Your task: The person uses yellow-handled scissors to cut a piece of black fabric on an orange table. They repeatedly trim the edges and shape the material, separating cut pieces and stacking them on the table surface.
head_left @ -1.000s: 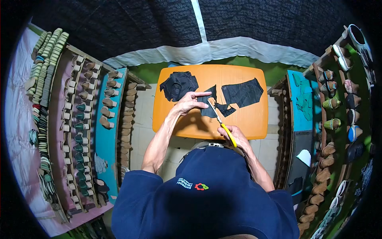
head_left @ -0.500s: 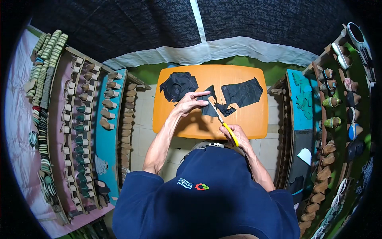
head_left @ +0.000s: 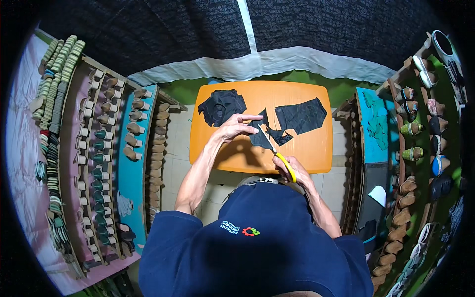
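My left hand [head_left: 236, 127] pinches a small piece of black fabric [head_left: 261, 140] above the orange table. In my right hand [head_left: 293, 169] is a pair of scissors [head_left: 285, 164] with yellow handles. Their blades point up and away from me and lie against the fabric, close to my left fingertips. How far the blades are parted is hard to make out. Part of the fabric is behind my left fingers, and a dark scrap [head_left: 282, 139] hangs or lies just right of the blades.
The orange table [head_left: 262, 87] holds a crumpled black fabric pile [head_left: 222, 107] at left and a flatter black cloth [head_left: 302, 115] at right. Racks of shoes [head_left: 101, 173] stand on the left, with more shoes [head_left: 409, 153] on the right. A dark curtain [head_left: 198, 39] hangs behind.
My left hand has shifted slightly left with the fabric, which has turned a little. The scissor blades have swung slightly left; my right hand stays nearly in place.
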### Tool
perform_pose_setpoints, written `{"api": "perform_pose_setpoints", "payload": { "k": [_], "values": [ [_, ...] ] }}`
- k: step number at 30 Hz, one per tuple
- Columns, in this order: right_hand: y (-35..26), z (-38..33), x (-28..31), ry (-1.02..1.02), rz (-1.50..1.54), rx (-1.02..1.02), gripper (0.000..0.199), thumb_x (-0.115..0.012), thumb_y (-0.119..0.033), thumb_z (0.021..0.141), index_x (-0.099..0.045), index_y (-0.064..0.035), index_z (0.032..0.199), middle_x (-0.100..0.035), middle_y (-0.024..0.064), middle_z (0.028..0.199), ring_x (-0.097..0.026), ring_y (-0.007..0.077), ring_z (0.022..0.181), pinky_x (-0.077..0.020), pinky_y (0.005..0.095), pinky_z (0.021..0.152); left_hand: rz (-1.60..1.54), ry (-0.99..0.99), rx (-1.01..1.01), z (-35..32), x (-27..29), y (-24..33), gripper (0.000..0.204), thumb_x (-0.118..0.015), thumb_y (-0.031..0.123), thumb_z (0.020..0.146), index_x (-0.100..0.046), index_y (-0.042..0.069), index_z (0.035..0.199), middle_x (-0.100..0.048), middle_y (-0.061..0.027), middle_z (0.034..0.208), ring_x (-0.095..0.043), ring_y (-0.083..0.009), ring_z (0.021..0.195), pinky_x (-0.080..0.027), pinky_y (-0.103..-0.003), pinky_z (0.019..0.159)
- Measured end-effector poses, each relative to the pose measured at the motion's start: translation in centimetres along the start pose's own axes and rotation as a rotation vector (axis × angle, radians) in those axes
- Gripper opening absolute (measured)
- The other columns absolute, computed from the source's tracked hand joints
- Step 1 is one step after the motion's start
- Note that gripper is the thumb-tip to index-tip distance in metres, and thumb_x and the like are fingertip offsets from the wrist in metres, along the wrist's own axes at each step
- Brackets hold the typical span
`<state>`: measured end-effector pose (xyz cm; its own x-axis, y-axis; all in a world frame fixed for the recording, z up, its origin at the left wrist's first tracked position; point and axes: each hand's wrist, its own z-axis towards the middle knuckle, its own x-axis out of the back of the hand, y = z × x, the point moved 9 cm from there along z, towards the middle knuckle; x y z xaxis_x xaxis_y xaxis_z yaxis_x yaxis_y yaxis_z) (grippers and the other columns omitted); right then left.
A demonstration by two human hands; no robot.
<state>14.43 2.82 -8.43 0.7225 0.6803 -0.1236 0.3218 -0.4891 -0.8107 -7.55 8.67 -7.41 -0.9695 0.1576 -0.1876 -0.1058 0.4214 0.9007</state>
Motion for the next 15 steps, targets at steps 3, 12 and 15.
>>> {"api": "perform_pose_setpoints", "payload": {
  "k": [3,12,15],
  "values": [
    [0.2,0.3,0.1,0.002,-0.002,0.006,0.051,-0.065,-0.056,0.092,-0.050,-0.0139,0.066,-0.042,-0.0056,0.050,-0.038,0.0060,0.040,-0.0329,0.0250,0.039,-0.018,-0.006,0.000,-0.1,-0.4,0.1,0.057,-0.078,0.003,0.078,-0.061,0.004,0.133,-0.067,0.0003,0.084,-0.060,-0.0043,0.074,-0.049,-0.020,0.074],
    [0.5,0.6,0.4,0.000,0.015,0.037,0.054,-0.064,-0.057,0.092,-0.046,-0.0159,0.062,-0.040,-0.0056,0.049,-0.037,0.0061,0.038,-0.0292,0.0255,0.037,-0.043,0.054,-0.018,0.0,0.1,-0.2,0.055,-0.078,0.006,0.081,-0.061,0.003,0.133,-0.070,-0.0020,0.090,-0.062,-0.0057,0.075,-0.049,-0.020,0.076],
    [0.7,0.7,0.6,0.003,0.001,0.024,0.055,-0.063,-0.057,0.092,-0.045,-0.0157,0.062,-0.040,-0.0052,0.049,-0.037,0.0062,0.039,-0.0296,0.0255,0.037,-0.062,0.054,-0.030,0.4,0.8,-1.0,0.053,-0.077,0.007,0.083,-0.061,0.002,0.133,-0.071,-0.0035,0.095,-0.064,-0.0068,0.078,-0.051,-0.021,0.079]
  ]
}}
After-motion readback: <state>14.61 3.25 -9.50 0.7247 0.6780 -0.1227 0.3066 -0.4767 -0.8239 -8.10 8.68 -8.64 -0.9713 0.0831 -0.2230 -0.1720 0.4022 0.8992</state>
